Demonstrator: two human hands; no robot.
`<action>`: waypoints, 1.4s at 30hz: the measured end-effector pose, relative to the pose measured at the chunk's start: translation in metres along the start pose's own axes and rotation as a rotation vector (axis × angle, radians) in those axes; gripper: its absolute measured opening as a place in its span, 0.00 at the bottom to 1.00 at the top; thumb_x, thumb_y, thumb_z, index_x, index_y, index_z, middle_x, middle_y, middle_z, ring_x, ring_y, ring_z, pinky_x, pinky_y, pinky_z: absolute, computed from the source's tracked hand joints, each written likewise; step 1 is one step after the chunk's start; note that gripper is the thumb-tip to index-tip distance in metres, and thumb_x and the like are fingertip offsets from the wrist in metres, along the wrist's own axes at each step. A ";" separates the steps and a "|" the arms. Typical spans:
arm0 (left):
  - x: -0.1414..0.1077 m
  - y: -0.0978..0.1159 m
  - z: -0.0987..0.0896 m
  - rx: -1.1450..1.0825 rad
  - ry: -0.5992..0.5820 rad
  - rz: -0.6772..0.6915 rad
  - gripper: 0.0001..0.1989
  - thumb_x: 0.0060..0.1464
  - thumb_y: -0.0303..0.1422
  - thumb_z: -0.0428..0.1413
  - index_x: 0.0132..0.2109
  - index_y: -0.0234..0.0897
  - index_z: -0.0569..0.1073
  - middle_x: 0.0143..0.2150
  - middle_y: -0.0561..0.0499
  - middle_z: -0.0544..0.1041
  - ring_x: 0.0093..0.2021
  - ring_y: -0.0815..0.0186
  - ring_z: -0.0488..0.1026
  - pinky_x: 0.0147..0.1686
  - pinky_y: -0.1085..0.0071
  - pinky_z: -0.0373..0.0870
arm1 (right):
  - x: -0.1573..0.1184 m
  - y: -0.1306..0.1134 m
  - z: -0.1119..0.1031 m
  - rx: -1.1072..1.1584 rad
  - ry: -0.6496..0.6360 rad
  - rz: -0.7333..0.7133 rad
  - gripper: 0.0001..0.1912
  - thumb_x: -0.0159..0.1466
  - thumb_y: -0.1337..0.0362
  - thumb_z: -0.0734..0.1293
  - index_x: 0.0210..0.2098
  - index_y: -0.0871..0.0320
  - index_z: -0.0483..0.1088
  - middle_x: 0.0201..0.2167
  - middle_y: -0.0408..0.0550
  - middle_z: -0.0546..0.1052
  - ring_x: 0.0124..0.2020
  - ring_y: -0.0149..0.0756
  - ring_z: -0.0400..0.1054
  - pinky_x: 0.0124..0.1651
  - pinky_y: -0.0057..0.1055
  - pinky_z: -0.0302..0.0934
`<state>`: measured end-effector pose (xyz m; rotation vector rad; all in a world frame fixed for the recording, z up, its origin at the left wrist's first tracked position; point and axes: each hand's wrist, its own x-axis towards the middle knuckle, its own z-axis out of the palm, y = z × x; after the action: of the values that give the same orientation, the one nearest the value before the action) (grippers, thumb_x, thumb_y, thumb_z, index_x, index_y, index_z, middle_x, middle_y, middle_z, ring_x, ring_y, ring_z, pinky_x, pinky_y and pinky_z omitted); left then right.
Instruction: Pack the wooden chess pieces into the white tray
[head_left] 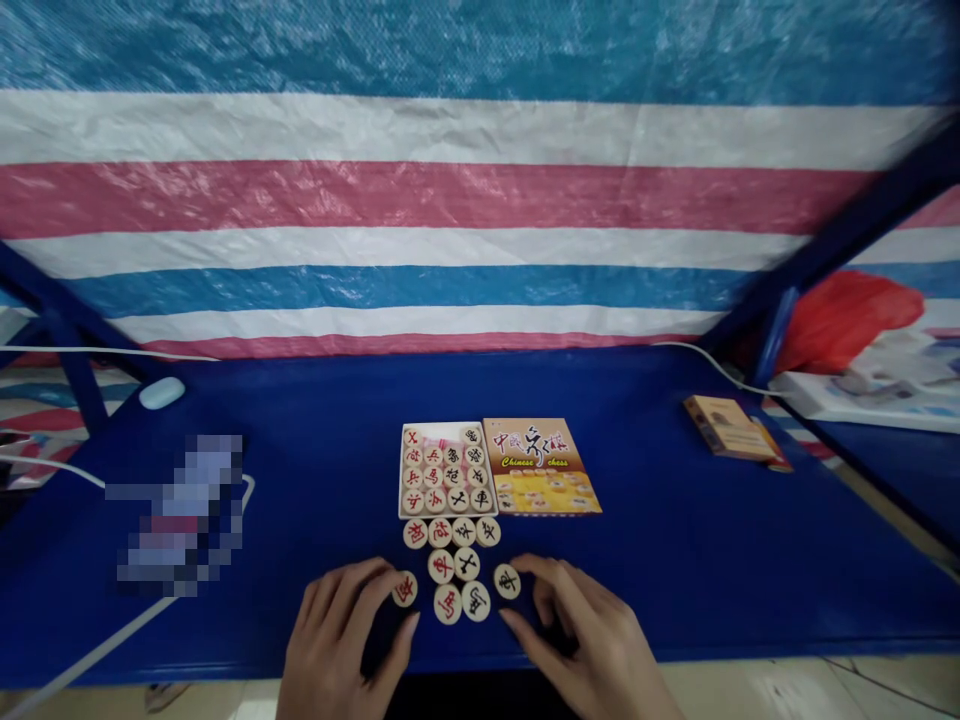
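Observation:
My left hand [349, 625] is at the front of the blue table, its index fingertip at a red-lettered Chinese chess piece [405, 589]. The thumb is spread away from that piece. By my right hand [581, 630], a black-lettered chess piece [507, 581] lies just beyond the parted index finger and thumb. Between the hands are a red-lettered piece [448, 604] and a black-lettered piece [475, 601], with several more in rows behind them. A white box tray [403, 470] holds further pieces, red on the left and black on the right, with a gap at the back.
Against the tray lies the printed "Chinese chess" lid [541, 465]. A small brown box [726, 428] is at right, and a pale rounded case [162, 393] at back left. A blurred-out object [184, 510] and white cable [105, 655] lie left. Striped sheeting [450, 195] hangs behind.

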<state>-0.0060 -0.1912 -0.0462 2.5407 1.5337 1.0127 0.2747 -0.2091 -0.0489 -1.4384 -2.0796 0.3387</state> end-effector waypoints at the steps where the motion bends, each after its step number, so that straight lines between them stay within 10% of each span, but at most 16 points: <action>1: 0.000 -0.002 -0.001 0.026 -0.018 0.014 0.14 0.63 0.31 0.59 0.55 0.39 0.75 0.50 0.46 0.79 0.50 0.59 0.74 0.48 0.63 0.68 | 0.000 0.001 0.000 0.010 -0.003 0.005 0.18 0.71 0.59 0.67 0.58 0.56 0.66 0.27 0.40 0.70 0.26 0.30 0.68 0.30 0.30 0.66; 10: 0.017 -0.004 -0.013 -0.151 0.056 -0.040 0.14 0.64 0.27 0.58 0.56 0.40 0.74 0.50 0.48 0.78 0.51 0.64 0.74 0.50 0.67 0.71 | 0.017 0.002 -0.019 0.131 0.053 -0.067 0.14 0.70 0.64 0.68 0.54 0.54 0.68 0.33 0.44 0.75 0.30 0.30 0.71 0.32 0.28 0.68; 22: 0.141 -0.027 0.016 -0.427 0.129 0.256 0.19 0.58 0.27 0.66 0.55 0.42 0.76 0.46 0.51 0.81 0.43 0.67 0.77 0.43 0.67 0.74 | 0.139 0.011 -0.037 -0.011 0.132 -0.399 0.17 0.69 0.62 0.69 0.57 0.55 0.71 0.45 0.49 0.81 0.46 0.37 0.77 0.48 0.36 0.72; 42: 0.124 -0.037 0.032 -0.382 0.074 0.304 0.24 0.59 0.24 0.61 0.61 0.42 0.74 0.52 0.46 0.81 0.49 0.64 0.80 0.50 0.66 0.80 | 0.132 0.016 -0.021 0.026 0.097 -0.397 0.21 0.70 0.64 0.66 0.62 0.55 0.69 0.51 0.52 0.79 0.50 0.41 0.76 0.51 0.39 0.73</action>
<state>0.0207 -0.0631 -0.0189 2.5189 0.8667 1.2961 0.2661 -0.0847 0.0013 -0.9738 -2.2081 0.1320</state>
